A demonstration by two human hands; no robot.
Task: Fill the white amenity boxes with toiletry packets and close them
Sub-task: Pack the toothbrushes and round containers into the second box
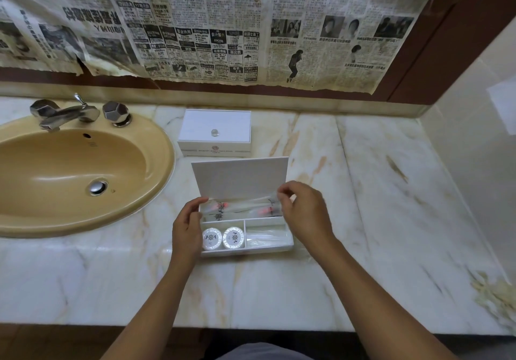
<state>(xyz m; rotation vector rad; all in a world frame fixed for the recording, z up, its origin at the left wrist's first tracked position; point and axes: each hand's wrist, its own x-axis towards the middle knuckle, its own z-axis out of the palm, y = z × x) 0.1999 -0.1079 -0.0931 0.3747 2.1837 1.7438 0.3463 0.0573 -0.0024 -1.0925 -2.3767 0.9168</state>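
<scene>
While the left hand (187, 221) steadies the near box (275, 243) by its left wall on the desk (363, 220), the right hand (303, 210) pinches a clear toiletry packet (245, 202) over the rear compartment. Filling looks nearly done: two round soaps (223, 238) sit front left. Next, seat the packet flat, then lower the raised lid (240, 176); the far box (215, 132) is already closed.

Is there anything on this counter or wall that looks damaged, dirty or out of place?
Yes. The newspaper sheets covering the wall are yellowed and stained, with torn lower edges. The marble counter carries a crumbly yellowish patch near its front right corner. The open amenity box itself looks tidy.
</scene>
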